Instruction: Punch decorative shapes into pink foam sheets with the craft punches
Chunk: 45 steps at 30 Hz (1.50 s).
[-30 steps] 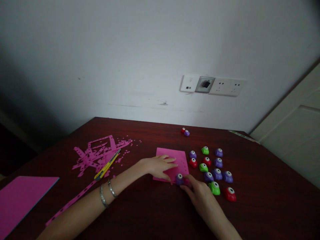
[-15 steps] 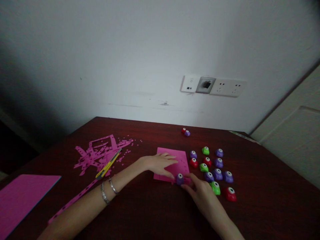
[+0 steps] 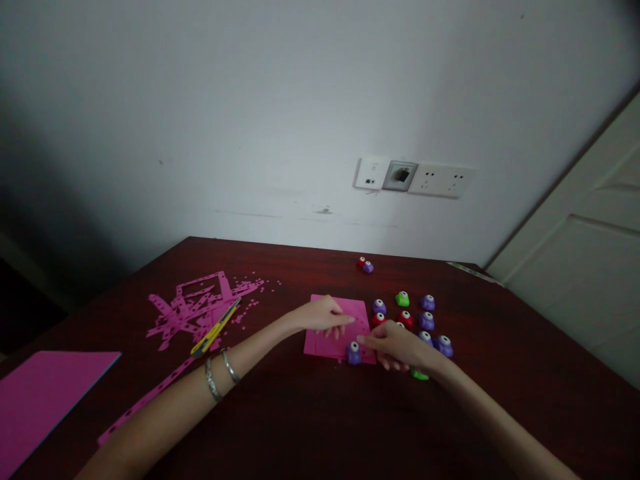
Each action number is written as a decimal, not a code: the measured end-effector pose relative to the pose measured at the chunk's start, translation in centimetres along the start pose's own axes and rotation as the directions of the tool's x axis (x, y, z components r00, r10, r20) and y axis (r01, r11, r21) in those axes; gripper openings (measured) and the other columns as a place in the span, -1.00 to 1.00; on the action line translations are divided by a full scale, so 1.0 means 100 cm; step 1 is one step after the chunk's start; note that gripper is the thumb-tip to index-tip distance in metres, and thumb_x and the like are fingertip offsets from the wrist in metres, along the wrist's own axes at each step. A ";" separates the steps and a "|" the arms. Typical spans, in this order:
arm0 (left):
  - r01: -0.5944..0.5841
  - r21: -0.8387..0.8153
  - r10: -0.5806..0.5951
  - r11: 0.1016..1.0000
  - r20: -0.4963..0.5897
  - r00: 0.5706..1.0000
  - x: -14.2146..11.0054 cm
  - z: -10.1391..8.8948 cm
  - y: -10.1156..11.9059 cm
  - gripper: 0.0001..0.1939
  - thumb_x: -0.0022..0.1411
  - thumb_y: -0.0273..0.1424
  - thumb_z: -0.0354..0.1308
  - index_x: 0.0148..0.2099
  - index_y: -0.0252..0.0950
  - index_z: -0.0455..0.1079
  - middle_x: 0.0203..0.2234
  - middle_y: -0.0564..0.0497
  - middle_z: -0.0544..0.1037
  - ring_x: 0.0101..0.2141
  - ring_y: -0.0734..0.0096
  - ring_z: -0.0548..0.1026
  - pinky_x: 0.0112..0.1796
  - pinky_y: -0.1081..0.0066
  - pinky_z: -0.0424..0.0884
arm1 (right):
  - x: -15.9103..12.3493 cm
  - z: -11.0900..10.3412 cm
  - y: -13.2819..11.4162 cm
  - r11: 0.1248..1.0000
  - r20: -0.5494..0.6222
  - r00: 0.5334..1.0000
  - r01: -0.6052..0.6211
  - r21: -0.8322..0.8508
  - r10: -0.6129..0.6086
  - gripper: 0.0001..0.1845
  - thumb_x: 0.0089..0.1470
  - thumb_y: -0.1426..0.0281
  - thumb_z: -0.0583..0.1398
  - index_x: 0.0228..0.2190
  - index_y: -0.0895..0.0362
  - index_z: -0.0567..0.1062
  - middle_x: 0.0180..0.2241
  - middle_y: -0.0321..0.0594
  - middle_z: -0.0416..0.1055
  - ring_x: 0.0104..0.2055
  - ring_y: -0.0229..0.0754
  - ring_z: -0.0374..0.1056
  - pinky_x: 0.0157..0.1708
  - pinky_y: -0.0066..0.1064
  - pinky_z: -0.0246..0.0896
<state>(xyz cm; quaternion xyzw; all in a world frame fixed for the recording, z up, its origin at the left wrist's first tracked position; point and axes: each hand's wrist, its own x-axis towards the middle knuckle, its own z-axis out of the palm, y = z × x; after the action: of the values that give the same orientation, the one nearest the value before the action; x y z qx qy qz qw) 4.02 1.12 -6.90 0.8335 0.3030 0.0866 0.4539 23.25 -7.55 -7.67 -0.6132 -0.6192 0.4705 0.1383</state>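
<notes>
A pink craft sheet (image 3: 320, 343) lies on the dark table. My left hand (image 3: 327, 316) is over it, fingers curled and pressed together; whether they hold anything is too small to see. At the sheet's near edge stands a purple craft punch (image 3: 354, 354) with a white button. Just right of that punch is my right hand (image 3: 395, 345), its thumb and forefinger pinched close to the button. Anything inside this pinch cannot be made out. Several more punches stand beyond the right hand, including a green punch (image 3: 403, 299) and a red punch (image 3: 405, 320); the hand partly covers some.
A yellow utility knife (image 3: 216, 328) rests against a heap of pink cut strips (image 3: 187, 312) and scraps on the left. A larger pink sheet (image 3: 50, 393) lies at the near left. Two punches (image 3: 365, 265) stand near the wall, below the sockets (image 3: 435, 180).
My left hand has drawn its spread fingers together and lifted off the sheet. My right hand has left the purple punch's side and closed into a pinch. The view has shifted slightly right.
</notes>
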 end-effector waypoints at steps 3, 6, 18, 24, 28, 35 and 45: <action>0.084 -0.067 -0.078 0.994 0.089 0.993 0.003 0.007 0.000 -0.56 0.20 -0.15 -0.03 -0.51 -0.40 0.39 -0.66 0.01 0.43 -0.68 0.59 0.30 -0.62 0.50 0.19 | 0.010 -0.006 0.001 0.999 0.085 0.996 0.001 -0.033 0.002 -0.44 0.01 0.01 0.06 -0.76 0.17 0.28 -0.82 -0.38 0.18 -0.82 -0.48 -0.05 -0.84 -0.59 -0.21; 0.135 -0.059 -0.125 0.989 0.145 0.981 0.004 0.009 0.004 -0.51 0.19 -0.10 -0.04 -0.49 -0.40 0.43 -0.68 0.00 0.43 -0.71 0.58 0.28 -0.65 0.50 0.14 | 0.017 -0.007 0.002 0.999 0.131 0.991 -0.018 -0.032 0.022 -0.43 -0.02 -0.02 0.08 -0.76 0.18 0.29 -0.82 -0.40 0.16 -0.81 -0.48 -0.05 -0.83 -0.58 -0.24; 0.289 -0.019 -0.251 0.957 0.443 0.861 0.021 0.013 0.005 -0.47 -0.07 0.08 0.14 -0.55 -0.35 0.45 -0.73 0.02 0.38 -0.73 0.62 0.17 -0.69 0.52 0.00 | 0.020 -0.006 -0.014 0.985 0.253 0.955 -0.128 -0.117 0.154 -0.55 0.00 0.10 0.11 -0.70 0.17 0.26 -0.77 -0.42 0.15 -0.76 -0.47 -0.04 -0.77 -0.56 -0.22; 0.377 0.118 -0.377 0.919 0.545 0.749 0.034 0.010 0.006 -0.43 -0.09 0.13 0.11 -0.60 -0.33 0.46 -0.72 -0.02 0.37 -0.72 0.61 0.17 -0.70 0.53 -0.01 | 0.031 -0.011 -0.015 0.971 0.359 0.905 -0.184 -0.156 0.229 -0.64 0.06 0.23 0.08 -0.64 0.19 0.31 -0.75 -0.43 0.17 -0.76 -0.48 -0.03 -0.76 -0.59 -0.19; 0.423 0.117 -0.407 0.899 0.580 0.705 0.040 0.009 0.003 -0.47 -0.14 0.10 0.17 -0.62 -0.32 0.45 -0.72 0.00 0.36 -0.74 0.63 0.13 -0.72 0.55 -0.05 | 0.035 -0.013 -0.019 0.961 0.392 0.883 -0.194 -0.197 0.258 -0.66 0.07 0.29 0.07 -0.65 0.20 0.32 -0.77 -0.44 0.16 -0.79 -0.50 -0.04 -0.78 -0.61 -0.21; 0.438 0.075 -0.399 0.896 0.568 0.720 0.040 0.012 -0.003 -0.48 -0.14 0.08 0.19 -0.68 -0.31 0.41 -0.73 0.00 0.35 -0.74 0.63 0.11 -0.72 0.53 -0.05 | 0.034 -0.012 -0.026 0.958 0.376 0.897 -0.144 -0.246 0.231 -0.62 0.05 0.29 0.07 -0.71 0.17 0.28 -0.79 -0.44 0.16 -0.80 -0.49 -0.05 -0.79 -0.61 -0.21; 0.398 -0.025 -0.315 0.917 0.567 0.761 0.038 0.015 -0.011 -0.51 -0.20 0.06 0.24 -0.68 -0.31 0.40 -0.73 -0.01 0.36 -0.72 0.63 0.06 -0.69 0.51 -0.09 | 0.032 -0.011 -0.030 0.963 0.345 0.927 -0.054 -0.263 0.146 -0.65 -0.02 0.45 0.05 -0.78 0.18 0.28 -0.81 -0.39 0.17 -0.80 -0.45 0.01 -0.79 -0.59 -0.14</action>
<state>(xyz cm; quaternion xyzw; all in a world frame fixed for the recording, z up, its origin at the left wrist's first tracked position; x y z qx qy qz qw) 7.23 2.76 -9.16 0.7145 0.3052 -0.2239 0.5885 21.53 -3.68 -6.10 -0.5597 -0.6557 0.5004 -0.0801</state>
